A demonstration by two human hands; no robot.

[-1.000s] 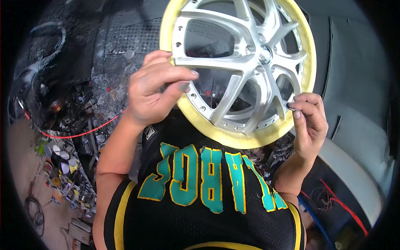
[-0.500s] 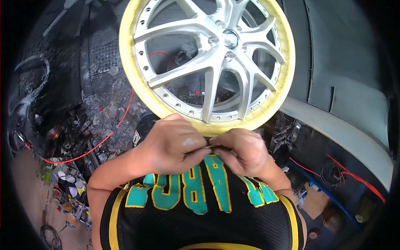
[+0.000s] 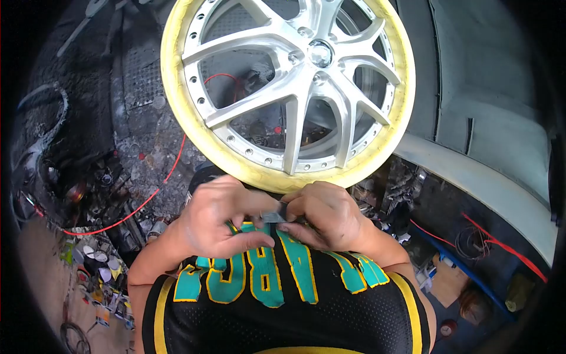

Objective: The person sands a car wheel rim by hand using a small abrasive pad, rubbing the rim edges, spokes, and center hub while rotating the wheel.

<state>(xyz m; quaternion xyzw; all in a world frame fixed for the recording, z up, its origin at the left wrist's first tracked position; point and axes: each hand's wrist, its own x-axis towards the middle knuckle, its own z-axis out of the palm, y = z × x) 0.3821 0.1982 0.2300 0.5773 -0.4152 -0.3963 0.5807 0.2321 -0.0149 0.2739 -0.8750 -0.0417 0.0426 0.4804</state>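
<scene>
A silver multi-spoke wheel point(image 3: 298, 88) with yellow covering round its rim stands in front of my chest. Just below its lower edge, my right hand point(image 3: 330, 213) pinches a small, thin grey piece point(image 3: 272, 218) between thumb and fingers. My left hand point(image 3: 221, 215) is beside it, slightly blurred, its thumb apart from its forefinger. That forefinger's tip is at the grey piece; whether it presses on it is hard to tell. Neither hand visibly touches the wheel.
A red hose point(image 3: 168, 177) curves over the dark, littered floor at left. Cans and small containers point(image 3: 105, 274) crowd the lower left. At right lie a pale curved panel point(image 3: 471, 183), a blue bar point(image 3: 466, 270), red cable and a cardboard piece point(image 3: 448, 283).
Both hands have left the wheel's rim and come together below it. A grey piece now shows between them. My left thumb and forefinger have parted since half a second ago. The wheel appears further left in view.
</scene>
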